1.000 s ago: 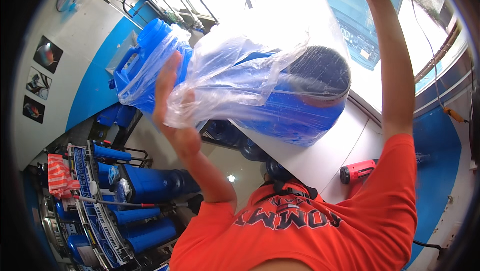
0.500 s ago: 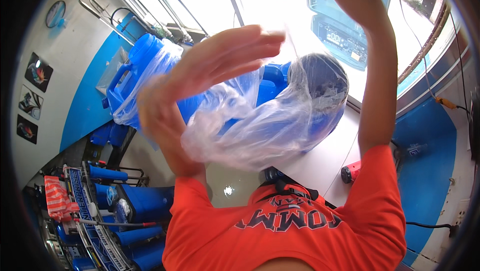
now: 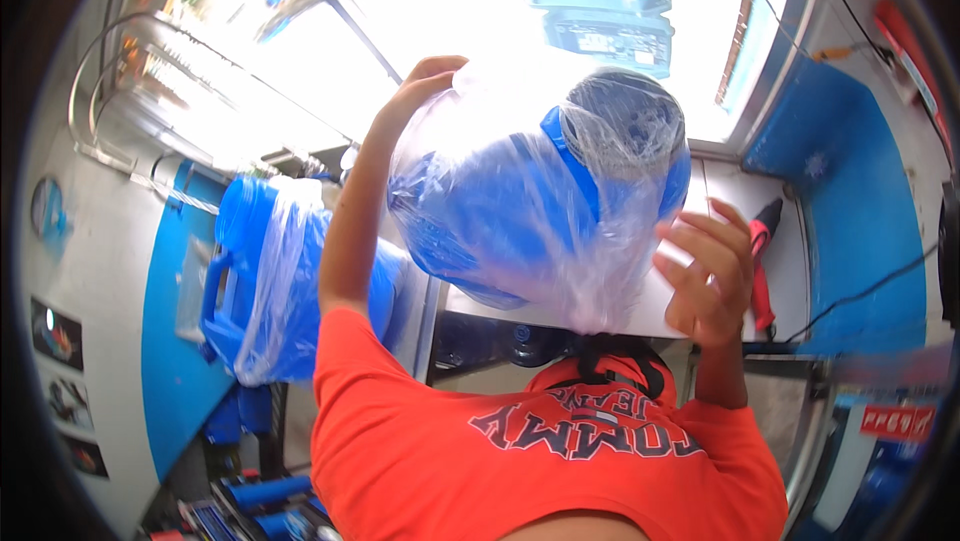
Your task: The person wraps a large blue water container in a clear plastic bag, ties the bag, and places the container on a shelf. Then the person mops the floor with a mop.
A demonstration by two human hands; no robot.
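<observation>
A big blue water jug lies in front of me, draped in a clear plastic bag. Its round dark end shows through the film at the right. At the bag's far left, my left hand is raised with its fingers bent onto the film; glare hides part of the grip. Beside the jug's right side, my right hand has its fingers spread and curved, holding nothing, close to the bag. The bag's gathered part hangs toward my chest.
Another plastic-wrapped blue jug stands to the left. A red and black object lies on the white counter at the right. Beyond is a bright window with a teal sign. A cable runs along the right wall.
My left hand has gone from above the bag to its far edge. My right hand has come down from high up to the jug's right side. The view has turned, and the bag now spreads over the jug.
</observation>
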